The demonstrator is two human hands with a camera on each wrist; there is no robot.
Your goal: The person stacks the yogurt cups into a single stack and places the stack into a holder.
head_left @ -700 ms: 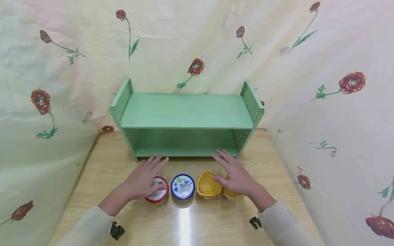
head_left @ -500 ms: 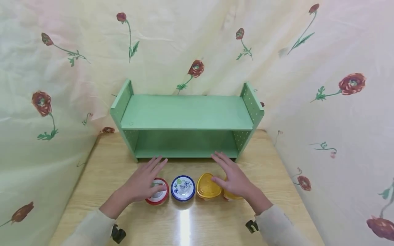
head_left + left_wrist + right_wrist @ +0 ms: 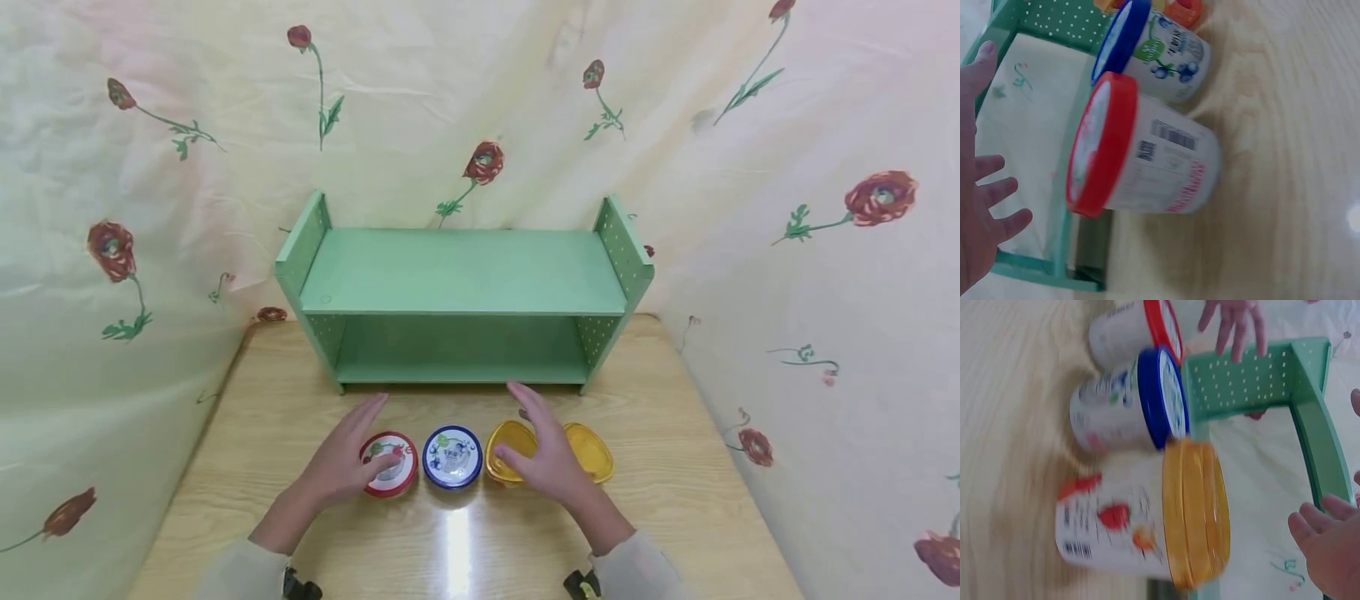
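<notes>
Four-walled guesswork aside, a row of lidded tubs stands on the table. Over the red-lidded tub (image 3: 395, 481) hovers my left hand (image 3: 339, 465), its fingers extended and holding nothing. The left wrist view shows that tub's white barcoded side, apart from the fingers. Beside it stands a blue-lidded tub (image 3: 452, 457) with blueberry pictures. My right hand (image 3: 553, 462), fingers extended, hangs above the yellow-lidded tub (image 3: 508, 437) and partly covers it. Another yellow-lidded tub (image 3: 589, 452) stands just right of this hand. In the right wrist view, fruit pictures mark the nearer yellow-lidded tub (image 3: 1129, 525).
Behind the tubs stands a green two-level shelf (image 3: 465, 271) with perforated side panels. Flower-printed cloth (image 3: 420, 100) hangs around the wooden table (image 3: 255, 392) at the back and both sides.
My right hand has moved left, uncovering most of the rightmost yellow-lidded tub. The left hand's fingers appear closer together, and it has shifted slightly down. The tubs stay in their row.
</notes>
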